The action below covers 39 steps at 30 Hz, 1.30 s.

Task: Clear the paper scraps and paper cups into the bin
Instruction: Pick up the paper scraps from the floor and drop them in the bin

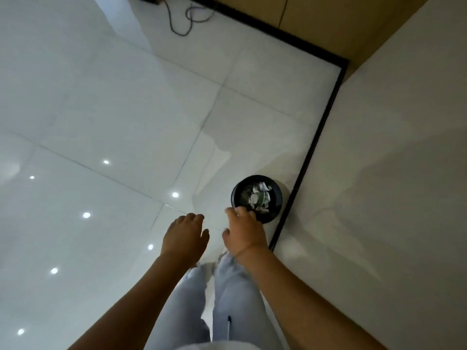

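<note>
The right hand is held palm down above the near rim of the bin, its fingers loosely curled; whether anything is held beneath them cannot be told. The left hand is spread beside it, released and holding nothing. The bin, a round black one on the tiled floor near the dark skirting of the wall, is already partly filled with crumpled paper scraps (no paper cup can be made out with certainty). Since the right hand lies over the rim and not the middle, anything let go here might be expected to strike the edge and fall onto the floor.
</note>
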{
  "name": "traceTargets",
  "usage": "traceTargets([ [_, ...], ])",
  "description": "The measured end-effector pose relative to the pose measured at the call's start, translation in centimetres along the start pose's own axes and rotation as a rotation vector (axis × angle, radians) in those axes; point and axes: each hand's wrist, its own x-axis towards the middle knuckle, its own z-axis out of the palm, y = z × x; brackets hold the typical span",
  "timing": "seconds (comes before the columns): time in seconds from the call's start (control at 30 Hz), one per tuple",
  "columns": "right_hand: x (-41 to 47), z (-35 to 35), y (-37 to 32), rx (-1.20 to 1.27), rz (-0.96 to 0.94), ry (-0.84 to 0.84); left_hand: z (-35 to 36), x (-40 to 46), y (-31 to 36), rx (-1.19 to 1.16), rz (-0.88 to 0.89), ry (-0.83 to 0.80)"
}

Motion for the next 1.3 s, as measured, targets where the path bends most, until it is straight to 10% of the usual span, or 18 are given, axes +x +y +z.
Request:
traceTargets([
  [0.3, -6.2, 4.3, -18.0, -0.384, -0.341, -0.12, -1.3, -15.0, -14.5, -0.112, -0.294, 0.145],
  [0.83, -29.1, 32.3, -53.4, -0.851, -1.093, -0.247, 10.2, -52.9, -43.7, -0.564, -0.996, 0.338],
  [1.3, -37.9, 51.4, -74.3, -1.23, -1.412, -0.46, 19.3, -67.7, -60.8, -0.887, -1.361, 0.391],
])
